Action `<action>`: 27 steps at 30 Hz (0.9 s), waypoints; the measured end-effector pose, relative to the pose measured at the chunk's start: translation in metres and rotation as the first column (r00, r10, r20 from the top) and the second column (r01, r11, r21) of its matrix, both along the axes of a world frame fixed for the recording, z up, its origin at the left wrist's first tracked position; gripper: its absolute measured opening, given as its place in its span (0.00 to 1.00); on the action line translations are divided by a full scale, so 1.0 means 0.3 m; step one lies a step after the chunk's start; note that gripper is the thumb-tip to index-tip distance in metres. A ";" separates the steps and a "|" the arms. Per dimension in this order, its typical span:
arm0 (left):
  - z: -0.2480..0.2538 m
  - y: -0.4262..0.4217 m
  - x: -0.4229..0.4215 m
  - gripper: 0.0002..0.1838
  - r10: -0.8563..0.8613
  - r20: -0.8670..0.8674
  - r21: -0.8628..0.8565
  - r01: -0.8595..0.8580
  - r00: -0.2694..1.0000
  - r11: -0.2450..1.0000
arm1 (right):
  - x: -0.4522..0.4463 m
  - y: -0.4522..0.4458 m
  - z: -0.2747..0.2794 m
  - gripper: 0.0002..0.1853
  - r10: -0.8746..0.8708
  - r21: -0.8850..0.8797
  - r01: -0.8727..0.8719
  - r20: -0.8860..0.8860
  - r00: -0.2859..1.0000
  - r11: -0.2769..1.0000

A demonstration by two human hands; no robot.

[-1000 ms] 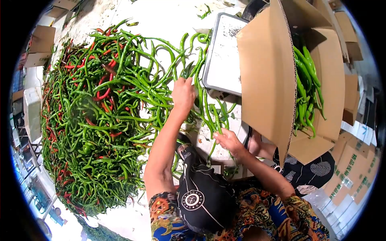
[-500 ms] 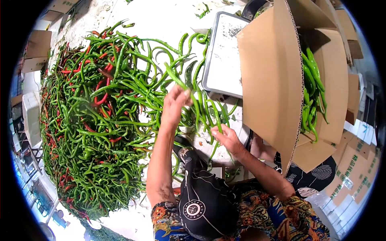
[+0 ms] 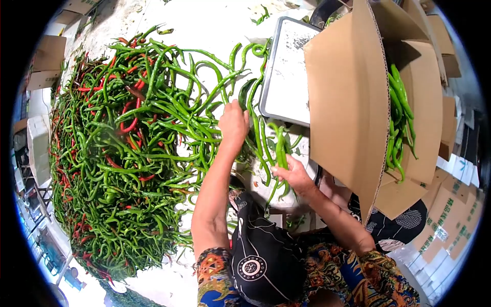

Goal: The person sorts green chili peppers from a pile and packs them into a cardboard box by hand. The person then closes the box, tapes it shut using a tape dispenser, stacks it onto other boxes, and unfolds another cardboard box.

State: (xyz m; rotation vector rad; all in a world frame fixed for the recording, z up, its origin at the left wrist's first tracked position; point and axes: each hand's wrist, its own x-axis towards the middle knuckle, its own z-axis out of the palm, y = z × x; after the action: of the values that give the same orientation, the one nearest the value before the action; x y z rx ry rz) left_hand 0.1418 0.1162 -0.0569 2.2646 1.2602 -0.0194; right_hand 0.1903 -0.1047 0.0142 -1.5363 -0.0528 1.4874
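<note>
While I watch the left hand: its fingers curl down among loose chillies, just right of the big pile; I cannot tell whether it grips one, and a blind pinch could snap a stem.
Right hand: I see thumb and fingers closed on a small bunch of green chillies, close to the near edge of the desk; if that pinch is loose, one could slip out and fall.
Tangle: long curved pods cross one another between the pile and the left hand, so I judge a hard tug could drag neighbours along.
Red chillies: several show in the far part of the pile; a hasty grab there could bring one up among green ones.
Carton: open at the right, with boxed pods inside; its tall left flap stands between them and my right hand, and a low swing could knock it.
Grey-rimmed tray: just left of the carton; a trailing pod could catch its rim.
</note>
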 end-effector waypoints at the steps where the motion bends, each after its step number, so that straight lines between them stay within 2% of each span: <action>1: -0.035 -0.005 0.032 0.19 0.008 -0.039 0.013 -0.007 0.999 1.000 | -0.007 0.000 0.001 0.09 0.021 0.001 -0.021 -0.001 1.000 1.000; 2: -0.068 -0.004 0.048 0.18 0.016 -0.080 0.028 -0.014 0.997 1.000 | -0.013 0.004 -0.001 0.09 0.041 0.005 -0.041 -0.005 0.999 0.999; 4: -0.102 0.012 0.048 0.14 0.102 0.042 -0.062 -0.099 0.994 0.993 | -0.011 0.012 0.006 0.10 0.041 0.018 -0.040 -0.023 0.999 0.999; 5: -0.120 0.025 0.031 0.13 0.227 0.150 -0.309 -0.172 0.962 0.935 | -0.008 0.011 0.009 0.10 0.041 0.021 -0.040 -0.033 0.999 0.999; 6: -0.124 0.036 0.012 0.13 0.369 0.219 -0.544 -0.201 0.903 0.815 | -0.002 0.010 0.012 0.10 0.049 0.021 -0.048 -0.040 0.998 0.999; 7: -0.027 0.035 -0.006 0.14 0.576 0.203 -0.832 -0.171 0.792 0.527 | 0.004 0.010 0.013 0.11 0.058 0.020 -0.057 -0.049 0.997 0.998; 8: -0.028 0.023 -0.042 0.14 0.641 0.233 -0.893 -0.101 0.731 0.439 | 0.007 0.008 0.013 0.11 0.068 0.020 -0.067 -0.059 0.996 0.998; 10: 0.012 0.018 -0.114 0.14 0.692 0.186 -0.943 -0.071 0.697 0.325 | 0.009 -0.003 0.001 0.11 0.102 0.033 -0.100 -0.064 0.993 0.994; 12: 0.097 0.052 -0.166 0.05 0.696 0.161 -0.961 -0.049 0.700 0.271 | 0.007 -0.004 -0.007 0.12 0.104 0.054 -0.099 -0.080 0.991 0.994; 14: 0.156 0.134 -0.183 0.15 0.786 0.231 -0.938 -0.085 0.574 0.337 | -0.006 -0.005 -0.007 0.13 0.077 0.074 -0.069 -0.118 0.990 0.995; 16: 0.233 0.245 -0.158 0.23 0.836 0.427 -0.896 0.036 0.345 0.443 | -0.010 -0.001 -0.011 0.12 0.072 0.072 -0.062 -0.151 0.986 0.995; 17: 0.242 0.269 -0.123 0.27 0.810 0.522 -0.844 0.025 0.269 0.536 | -0.011 -0.001 -0.015 0.12 0.080 0.075 -0.070 -0.141 0.987 0.995; 18: 0.199 0.303 -0.109 0.29 0.683 0.562 -0.736 -0.096 0.466 0.671 | -0.013 0.001 -0.016 0.12 0.089 0.079 -0.079 -0.129 0.988 0.994; 19: 0.113 0.320 -0.087 0.27 0.540 0.486 -0.579 -0.210 0.687 0.788 | -0.015 0.009 -0.013 0.11 0.083 0.085 -0.073 -0.122 0.989 0.994; 20: 0.016 0.319 -0.070 0.25 0.393 0.332 -0.382 -0.259 0.857 0.887 | -0.018 0.016 -0.007 0.11 0.076 0.090 -0.066 -0.111 0.991 0.994; 21: -0.057 0.297 -0.057 0.23 0.208 0.206 -0.164 -0.176 0.956 0.971 | -0.018 0.019 -0.002 0.11 0.067 0.094 -0.057 -0.101 0.993 0.994; 22: -0.115 0.270 -0.036 0.21 0.043 0.030 0.045 -0.044 0.999 0.998 | -0.014 0.021 0.000 0.10 0.072 0.092 -0.064 -0.090 0.993 0.994; 23: -0.141 0.222 -0.021 0.18 0.024 0.069 0.324 -0.046 0.997 0.945 | -0.012 0.024 0.000 0.09 0.079 0.092 -0.071 -0.082 0.994 0.993; 26: -0.095 0.190 0.061 0.14 0.134 -0.107 0.190 -0.112 0.985 0.975 | -0.010 0.040 0.011 0.08 0.062 0.081 -0.058 -0.043 0.997 0.995; 27: -0.087 0.196 0.060 0.12 0.146 -0.059 0.100 -0.140 0.987 0.985 | -0.011 0.042 0.011 0.08 0.049 0.083 -0.046 -0.034 0.998 0.996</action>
State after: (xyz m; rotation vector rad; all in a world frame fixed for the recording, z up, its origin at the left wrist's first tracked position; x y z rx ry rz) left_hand 0.1598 0.1749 -0.0830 2.2637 1.4857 0.0192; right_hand 0.1870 -0.0921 0.0177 -1.4515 -0.1285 1.5307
